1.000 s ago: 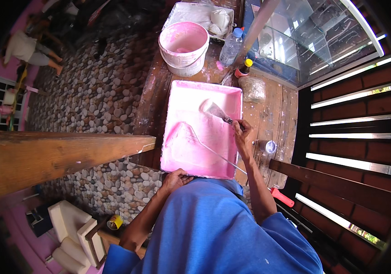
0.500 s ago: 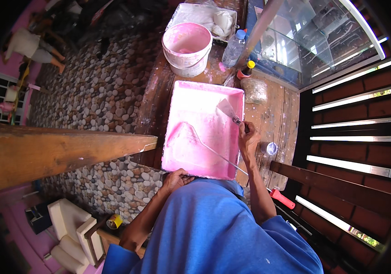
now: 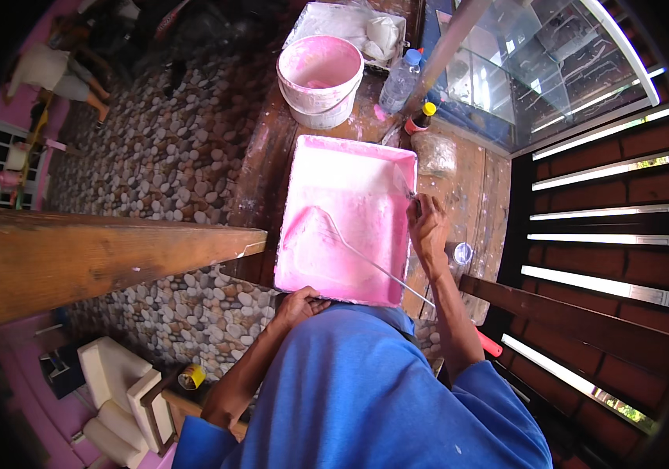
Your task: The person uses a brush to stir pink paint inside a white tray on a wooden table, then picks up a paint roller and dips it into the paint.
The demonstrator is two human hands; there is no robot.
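A paint tray [image 3: 342,273] coated in pink and white paint lies on the wooden table in front of me. My left hand [image 3: 301,307] grips its near left corner, fingers curled at the rim. At the tray's right wall, my right hand [image 3: 428,227] is closed around a putty knife [image 3: 404,181], whose blade rests against the inner side of that wall. In the tray lies a paint roller [image 3: 307,225] covered with pink paint. Its thin metal rod runs toward me, under my right forearm, to a red handle [image 3: 490,345].
Beyond the tray stand a pink-smeared bucket [image 3: 315,105], a plastic bottle [image 3: 399,82] and a small yellow-capped bottle [image 3: 421,119]. A small cup [image 3: 462,252] is right of my hand. A glass case [image 3: 538,78] is at far right; a wooden beam [image 3: 116,262] juts in from the left.
The putty knife has shifted right, from over the tray's inside to its right wall, my right hand turning with it. My left hand stays at the near corner.
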